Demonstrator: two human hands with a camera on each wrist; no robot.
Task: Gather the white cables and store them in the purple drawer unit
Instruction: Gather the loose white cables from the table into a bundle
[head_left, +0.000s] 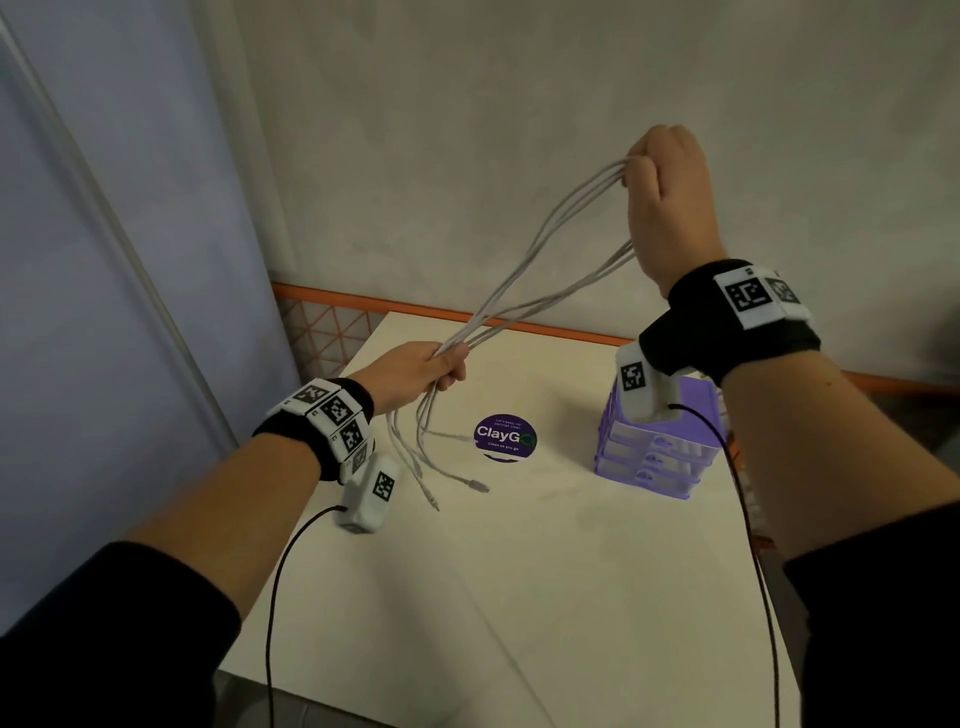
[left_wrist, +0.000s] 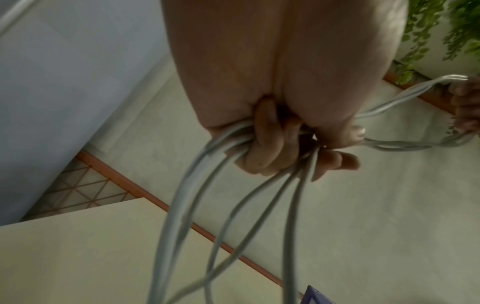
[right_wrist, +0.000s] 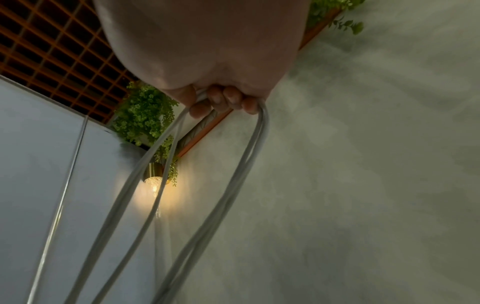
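Several white cables (head_left: 540, 244) run as a bundle between my two hands, above the cream table (head_left: 519, 571). My left hand (head_left: 431, 366) grips the bundle low over the table's far left; the loose plug ends (head_left: 478, 486) hang down from it onto the table top. My right hand (head_left: 660, 171) is raised high at the right and holds the looped top of the bundle with curled fingers (right_wrist: 226, 100). In the left wrist view the cables (left_wrist: 291, 185) pass through my left fingers (left_wrist: 265, 148). The purple drawer unit (head_left: 660, 447) stands at the table's right, drawers closed, below my right wrist.
A round purple ClayGo sticker (head_left: 505, 437) lies on the table between the cable ends and the drawer unit. An orange rail (head_left: 415, 307) runs along the far edge against a grey wall. A blue panel (head_left: 104, 260) stands at the left. Black wrist-camera cords (head_left: 748, 519) hang down.
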